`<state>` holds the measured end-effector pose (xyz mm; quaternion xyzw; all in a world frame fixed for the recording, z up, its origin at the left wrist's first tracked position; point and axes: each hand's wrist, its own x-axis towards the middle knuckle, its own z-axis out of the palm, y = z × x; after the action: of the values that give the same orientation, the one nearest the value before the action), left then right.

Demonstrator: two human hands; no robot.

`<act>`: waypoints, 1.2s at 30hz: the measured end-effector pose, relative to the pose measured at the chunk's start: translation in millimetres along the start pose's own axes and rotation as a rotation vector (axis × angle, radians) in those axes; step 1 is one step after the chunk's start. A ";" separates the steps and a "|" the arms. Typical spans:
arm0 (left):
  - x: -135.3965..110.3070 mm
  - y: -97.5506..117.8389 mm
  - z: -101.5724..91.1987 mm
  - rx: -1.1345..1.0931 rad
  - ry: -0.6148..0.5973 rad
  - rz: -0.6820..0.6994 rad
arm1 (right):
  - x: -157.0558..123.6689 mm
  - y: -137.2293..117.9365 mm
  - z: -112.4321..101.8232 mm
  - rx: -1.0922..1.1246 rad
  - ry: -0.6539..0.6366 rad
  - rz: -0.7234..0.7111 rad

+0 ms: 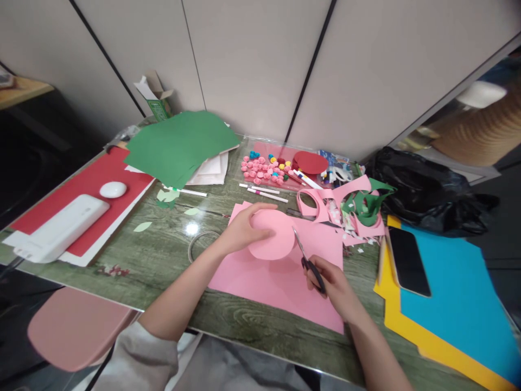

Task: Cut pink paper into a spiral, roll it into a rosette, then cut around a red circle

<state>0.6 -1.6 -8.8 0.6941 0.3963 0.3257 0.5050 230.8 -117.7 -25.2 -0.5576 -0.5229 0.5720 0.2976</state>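
My left hand (247, 229) grips a round pink paper disc (274, 239) by its left side, thumb on top and fingers at the far edge. In my right hand (331, 282) is a pair of scissors (312, 271) with dark handles. Their metal blades point up toward the disc's right edge; whether they touch the paper I cannot tell. Below both hands lies a large pink paper sheet (260, 282) on the green wood-patterned table (163, 288).
Pink paper offcuts (321, 206) and green scraps (368, 209) lie behind my right hand, near a black plastic bag (427, 190). Small pink paper roses (260, 168) sit farther back. A phone (408, 260) rests on blue paper (456, 293); green sheets (183, 144) are at the back left.
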 end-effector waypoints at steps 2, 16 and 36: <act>-0.2 1.9 -0.1 0.008 -0.007 0.002 | -0.2 -2.7 0.2 -0.001 -0.004 0.017; -1.8 6.6 -0.3 0.043 -0.109 0.044 | -0.9 -6.6 0.2 0.068 -0.044 -0.031; -1.4 6.9 -7.1 0.046 -0.128 0.048 | -2.3 -1.4 -3.2 0.025 -0.059 -0.039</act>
<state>-4.6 -0.9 -0.2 0.7342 0.3539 0.2834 0.5054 233.9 -118.5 -22.6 -0.5263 -0.5350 0.5888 0.3003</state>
